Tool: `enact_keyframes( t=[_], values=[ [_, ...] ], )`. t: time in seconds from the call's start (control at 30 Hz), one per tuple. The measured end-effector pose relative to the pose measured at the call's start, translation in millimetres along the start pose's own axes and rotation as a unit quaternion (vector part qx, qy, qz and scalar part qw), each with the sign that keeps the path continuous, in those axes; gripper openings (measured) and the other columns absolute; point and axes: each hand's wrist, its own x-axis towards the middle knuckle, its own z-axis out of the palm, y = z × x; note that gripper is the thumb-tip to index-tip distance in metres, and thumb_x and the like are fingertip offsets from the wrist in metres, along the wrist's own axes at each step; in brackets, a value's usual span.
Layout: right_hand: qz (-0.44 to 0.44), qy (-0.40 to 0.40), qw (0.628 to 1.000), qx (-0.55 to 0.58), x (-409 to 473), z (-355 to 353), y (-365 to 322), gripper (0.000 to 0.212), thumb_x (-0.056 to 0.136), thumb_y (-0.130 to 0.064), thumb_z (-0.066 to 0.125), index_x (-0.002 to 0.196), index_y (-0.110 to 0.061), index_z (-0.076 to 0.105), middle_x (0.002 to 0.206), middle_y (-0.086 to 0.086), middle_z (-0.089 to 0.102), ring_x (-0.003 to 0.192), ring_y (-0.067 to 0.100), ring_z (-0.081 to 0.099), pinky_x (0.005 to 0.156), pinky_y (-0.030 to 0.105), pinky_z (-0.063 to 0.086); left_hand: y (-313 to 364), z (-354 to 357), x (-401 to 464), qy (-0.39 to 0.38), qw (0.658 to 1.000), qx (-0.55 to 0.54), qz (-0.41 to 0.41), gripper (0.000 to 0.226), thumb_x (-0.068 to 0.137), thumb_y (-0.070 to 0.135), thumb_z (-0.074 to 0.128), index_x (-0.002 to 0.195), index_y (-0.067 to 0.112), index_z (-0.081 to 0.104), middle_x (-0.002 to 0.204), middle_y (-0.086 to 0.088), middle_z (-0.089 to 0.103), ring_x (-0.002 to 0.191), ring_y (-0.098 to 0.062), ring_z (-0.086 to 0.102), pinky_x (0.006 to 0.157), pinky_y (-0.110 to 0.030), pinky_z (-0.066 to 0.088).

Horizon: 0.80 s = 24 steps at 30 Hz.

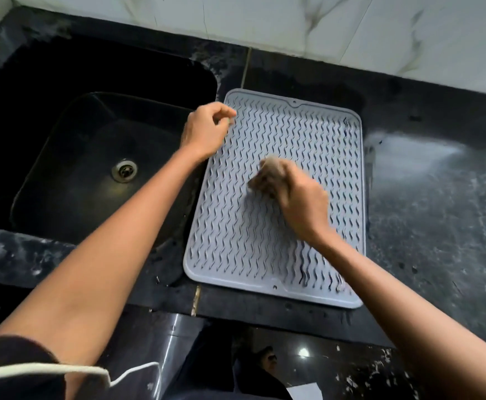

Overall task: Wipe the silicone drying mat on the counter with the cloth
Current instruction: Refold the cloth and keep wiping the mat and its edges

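A grey silicone drying mat (308,134) with wavy ridges lies flat on the black counter, just right of the sink. My right hand (302,200) is shut on a bunched brownish cloth (266,176) and presses it on the middle of the mat; both are blurred by motion. My left hand (207,129) rests at the mat's far left edge, fingers curled and pinched at the rim. Whether they grip the rim is unclear.
A black sink (62,134) with a metal drain (124,170) sits left of the mat. The speckled black counter (438,212) stretches to the right. White marbled wall tiles (293,21) run behind. The counter's front edge lies just below the mat.
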Motion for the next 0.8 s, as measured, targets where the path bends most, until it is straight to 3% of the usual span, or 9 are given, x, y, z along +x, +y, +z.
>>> enact_keyframes(
  t=[0.03,0.1,0.23,0.3,0.37,0.43,0.57,0.73,0.8],
  values=[
    [0.077,0.022,0.995,0.067,20,-2,-5,0.028,0.093,-0.019,0.053,0.120,-0.015,0.057,0.096,0.007,0.070,0.082,0.024,0.065,0.066,0.031,0.049,3,1,16,0.000,1.000,-0.010,0.007,0.025,0.091,0.010,0.051,0.106,0.017,0.070,0.104,0.001,0.073,0.093,-0.016,0.069,0.090,-0.032,0.054],
    [0.155,0.063,0.975,0.150,70,-5,-10,0.025,0.093,-0.023,0.053,0.117,-0.016,0.056,0.094,0.002,0.067,0.083,0.019,0.063,0.074,0.042,0.055,8,4,51,0.004,1.000,-0.008,0.017,0.024,0.090,0.007,0.055,0.105,0.014,0.071,0.103,-0.002,0.073,0.090,-0.015,0.070,0.090,-0.030,0.054],
    [0.110,0.102,0.985,0.083,165,3,-21,0.029,0.090,-0.023,0.055,0.119,-0.017,0.054,0.111,0.003,0.067,0.099,0.021,0.063,0.085,0.039,0.051,14,12,105,-0.029,0.997,0.066,0.007,0.020,0.086,0.009,0.064,0.102,0.016,0.072,0.106,-0.003,0.072,0.099,-0.014,0.066,0.090,-0.026,0.052],
    [0.077,-0.015,0.996,-0.038,192,25,-18,0.041,0.088,-0.013,0.053,0.128,-0.015,0.047,0.127,0.007,0.058,0.114,0.027,0.055,0.094,0.042,0.045,12,16,121,-0.029,0.996,0.086,-0.016,0.020,0.085,0.008,0.062,0.099,0.016,0.073,0.108,-0.007,0.071,0.101,-0.020,0.066,0.089,-0.032,0.055],
    [0.034,-0.172,0.973,-0.151,197,50,-16,0.053,0.086,-0.007,0.049,0.137,-0.013,0.037,0.141,0.009,0.046,0.128,0.031,0.043,0.102,0.048,0.038,11,18,132,-0.007,0.994,0.104,-0.023,0.019,0.085,0.009,0.060,0.095,0.015,0.075,0.106,-0.008,0.072,0.099,-0.021,0.067,0.088,-0.030,0.054],
    [0.005,-0.186,0.959,-0.215,187,63,-13,0.058,0.087,-0.006,0.047,0.142,-0.011,0.030,0.149,0.009,0.036,0.133,0.031,0.034,0.101,0.052,0.035,12,18,138,-0.007,0.994,0.100,-0.032,0.015,0.084,0.009,0.063,0.089,0.015,0.076,0.100,-0.006,0.074,0.093,-0.018,0.068,0.087,-0.028,0.055],
    [-0.066,-0.168,0.955,-0.236,149,55,-19,0.059,0.083,-0.001,0.050,0.140,-0.015,0.038,0.151,0.005,0.035,0.130,0.030,0.037,0.093,0.052,0.041,16,15,146,-0.051,0.993,0.079,-0.066,0.013,0.076,0.003,0.075,0.084,0.013,0.077,0.087,-0.007,0.074,0.081,-0.016,0.071,0.077,-0.029,0.060],
    [-0.119,-0.248,0.941,-0.199,102,33,-44,0.044,0.082,0.000,0.051,0.123,-0.015,0.057,0.132,0.006,0.056,0.115,0.029,0.050,0.087,0.052,0.049,20,14,148,-0.053,0.992,0.067,-0.090,0.016,0.070,-0.001,0.079,0.078,0.013,0.077,0.081,-0.007,0.073,0.075,-0.017,0.071,0.071,-0.028,0.061],
    [-0.064,-0.297,0.945,-0.121,126,24,-48,0.035,0.081,-0.009,0.055,0.114,-0.019,0.063,0.116,0.008,0.066,0.108,0.028,0.059,0.087,0.051,0.052,20,14,146,-0.048,0.991,0.071,-0.101,0.015,0.069,0.000,0.079,0.080,0.011,0.078,0.085,-0.008,0.074,0.075,-0.019,0.072,0.072,-0.028,0.061]
  ],
)
